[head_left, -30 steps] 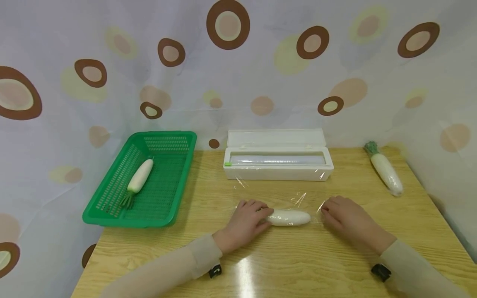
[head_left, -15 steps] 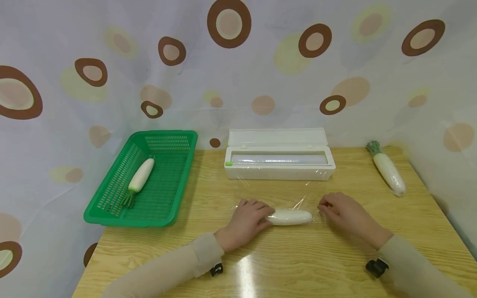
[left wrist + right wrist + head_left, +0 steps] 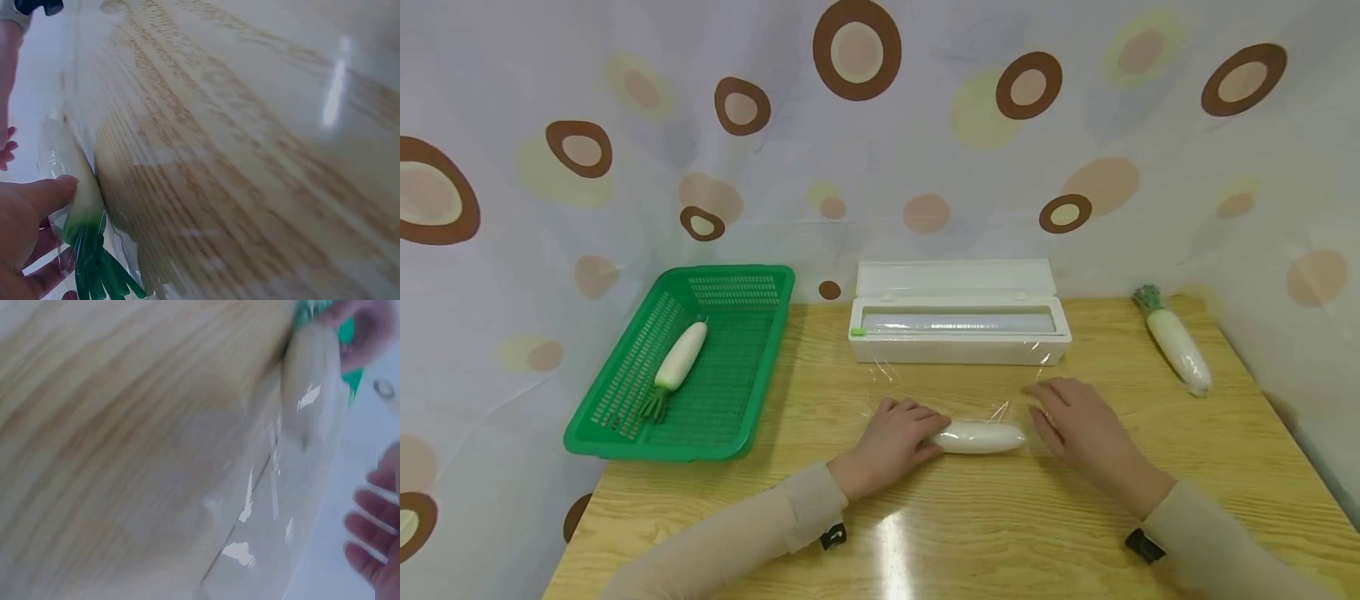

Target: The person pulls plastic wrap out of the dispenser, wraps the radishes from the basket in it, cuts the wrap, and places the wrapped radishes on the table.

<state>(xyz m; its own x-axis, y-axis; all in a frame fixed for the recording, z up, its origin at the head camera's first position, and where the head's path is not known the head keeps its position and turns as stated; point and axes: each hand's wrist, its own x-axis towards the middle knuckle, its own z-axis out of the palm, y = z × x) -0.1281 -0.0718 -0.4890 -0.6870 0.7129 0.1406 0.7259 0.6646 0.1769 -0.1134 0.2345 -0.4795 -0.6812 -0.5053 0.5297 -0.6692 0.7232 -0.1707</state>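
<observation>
A white radish [image 3: 981, 437] lies on its side under clear cling film [image 3: 955, 387], which runs down from the white dispenser box [image 3: 962, 348]. My left hand [image 3: 887, 446] holds the radish near its leafy end; in the left wrist view the thumb [image 3: 53, 192] lies over it, above green leaves [image 3: 94, 265]. Just off the radish's right tip is my right hand [image 3: 1086, 429], its fingers apart and loosely bent. In the right wrist view those fingers [image 3: 369, 531] hold nothing, and wrinkled film stretches beside them.
At the left stands a green basket [image 3: 763, 392] with another radish [image 3: 681, 357] inside. A film-wrapped radish [image 3: 1180, 346] lies at the far right. The dispenser's lid [image 3: 955, 279] is raised, with a film roll [image 3: 958, 322] inside. Patterned cloth [image 3: 880, 150] hangs behind the table [image 3: 1000, 533].
My right hand has let go of the film's right edge, spread its fingers and moved a little left, closer to the radish. The left hand keeps its hold.
</observation>
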